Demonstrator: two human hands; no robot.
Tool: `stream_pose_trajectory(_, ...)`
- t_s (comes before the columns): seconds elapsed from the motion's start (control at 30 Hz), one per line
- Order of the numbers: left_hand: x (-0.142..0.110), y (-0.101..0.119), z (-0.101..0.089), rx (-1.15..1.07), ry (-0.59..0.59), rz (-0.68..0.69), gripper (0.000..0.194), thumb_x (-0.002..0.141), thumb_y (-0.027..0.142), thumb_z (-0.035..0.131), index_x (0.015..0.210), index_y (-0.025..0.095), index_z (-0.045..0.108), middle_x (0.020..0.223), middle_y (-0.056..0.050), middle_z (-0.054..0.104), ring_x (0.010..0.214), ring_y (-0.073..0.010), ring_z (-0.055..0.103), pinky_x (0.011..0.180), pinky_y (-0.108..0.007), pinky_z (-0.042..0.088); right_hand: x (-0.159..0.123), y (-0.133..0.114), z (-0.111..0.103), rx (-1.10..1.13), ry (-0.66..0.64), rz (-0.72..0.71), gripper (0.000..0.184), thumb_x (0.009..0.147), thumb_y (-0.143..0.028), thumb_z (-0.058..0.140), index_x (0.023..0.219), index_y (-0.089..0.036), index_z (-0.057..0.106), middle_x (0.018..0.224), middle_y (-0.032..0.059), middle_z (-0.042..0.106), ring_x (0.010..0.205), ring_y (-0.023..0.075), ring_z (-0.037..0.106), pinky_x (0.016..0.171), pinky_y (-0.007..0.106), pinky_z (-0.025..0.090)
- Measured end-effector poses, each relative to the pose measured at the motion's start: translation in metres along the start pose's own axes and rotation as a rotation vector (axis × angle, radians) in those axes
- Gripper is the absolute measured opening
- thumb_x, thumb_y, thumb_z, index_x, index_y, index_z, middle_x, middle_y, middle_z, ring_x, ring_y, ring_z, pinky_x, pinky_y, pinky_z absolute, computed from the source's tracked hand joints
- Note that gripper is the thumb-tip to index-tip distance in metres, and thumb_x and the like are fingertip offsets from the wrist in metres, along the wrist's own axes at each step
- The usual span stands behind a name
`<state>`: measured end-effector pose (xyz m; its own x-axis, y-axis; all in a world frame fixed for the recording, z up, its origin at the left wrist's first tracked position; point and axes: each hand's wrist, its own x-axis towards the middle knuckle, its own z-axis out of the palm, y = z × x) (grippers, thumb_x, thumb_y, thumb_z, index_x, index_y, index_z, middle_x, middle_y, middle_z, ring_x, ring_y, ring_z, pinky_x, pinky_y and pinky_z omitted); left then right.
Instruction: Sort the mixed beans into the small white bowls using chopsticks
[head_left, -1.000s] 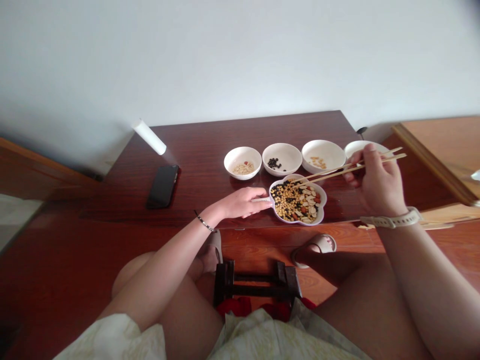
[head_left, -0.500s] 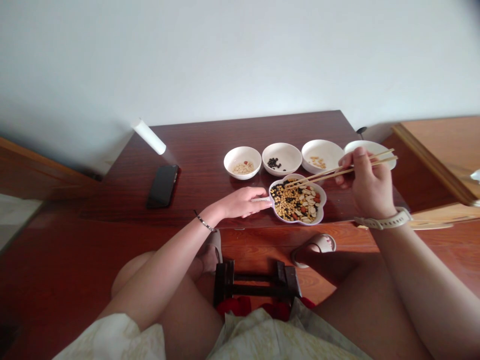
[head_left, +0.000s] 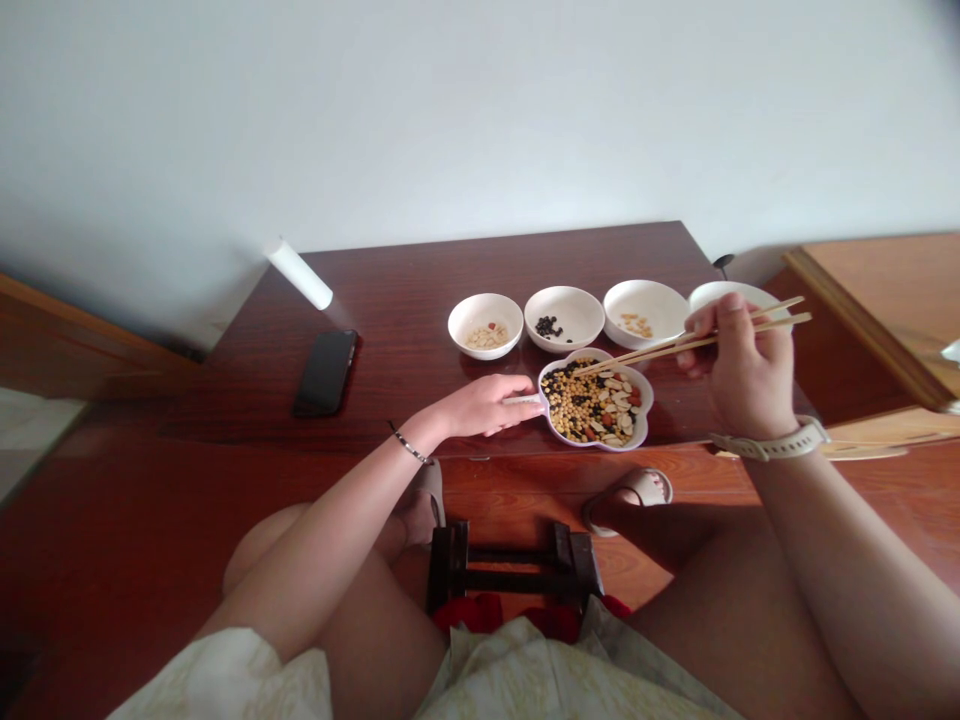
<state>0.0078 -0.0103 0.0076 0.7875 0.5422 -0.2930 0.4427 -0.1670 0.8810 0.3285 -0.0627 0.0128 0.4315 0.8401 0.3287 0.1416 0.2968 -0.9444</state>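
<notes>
Our right hand point(head_left: 750, 375) pinched wooden chopsticks point(head_left: 645, 357) over a dish of mixed beans point(head_left: 649, 400), our left fingers point(head_left: 495, 402) pressed together at its handle point(head_left: 523, 400).

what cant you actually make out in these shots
Head view only:
- Fourth white bowl: its inside is hidden by the right hand.
- Chopsticks: their grip is hidden by the same hand.
- Dish handle: partly covered by the left hand.
- Mixed beans and nuts: lower layers hidden, pieces too small to identify surely.

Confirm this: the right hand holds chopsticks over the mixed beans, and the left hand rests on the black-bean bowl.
Wrong: the head view shows the left hand resting on the handle of the mixed-bean dish instead.
</notes>
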Motion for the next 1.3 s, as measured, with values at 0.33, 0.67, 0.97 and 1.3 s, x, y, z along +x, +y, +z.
stream_pose_trajectory(0.33,-0.002,-0.002,-0.001,-0.022,-0.015,0.014,0.045,0.104,0.065,0.059,0.099,0.020,0.059,0.081,0.000,0.063,0.054,-0.0085,0.053,0.047,-0.023,0.037,0.022,0.004,-0.020,0.158,0.189,-0.087,0.051,0.093,-0.063,0.076,0.070,-0.022,0.057,0.066,0.0001,0.057,0.043,0.0092,0.050,0.031,0.023,0.024)
stream_pose_trajectory(0.67,-0.002,-0.003,-0.002,-0.015,-0.017,0.005,0.045,0.104,0.065,0.060,0.102,0.020,0.060,0.082,0.000,0.063,0.054,-0.0086,0.053,0.047,-0.022,0.037,0.037,0.017,-0.040,0.140,0.406,-0.247,0.054,0.090,-0.069,0.077,0.069,-0.024,0.055,0.063,-0.0022,0.052,0.043,0.0104,0.048,0.034,0.024,0.030)
stream_pose_trajectory(0.97,-0.001,-0.002,-0.001,-0.003,-0.012,0.010,0.046,0.104,0.067,0.059,0.100,0.020,0.059,0.082,0.000,0.063,0.054,-0.0086,0.053,0.047,-0.022,0.038,0.012,0.002,-0.011,0.081,0.092,-0.027,0.049,0.095,-0.063,0.074,0.073,-0.021,0.058,0.065,-0.0012,0.056,0.042,0.0087,0.051,0.033,0.023,0.029)
stream_pose_trajectory(1.3,0.000,0.003,0.000,-0.011,-0.020,0.007,0.044,0.105,0.064,0.059,0.101,0.021,0.059,0.082,0.000,0.062,0.054,-0.0085,0.053,0.048,-0.022,0.037,-0.003,-0.003,0.005,0.009,-0.061,0.047,0.050,0.100,-0.065,0.070,0.076,-0.022,0.063,0.062,0.0007,0.058,0.048,0.0115,0.053,0.039,0.023,0.036)
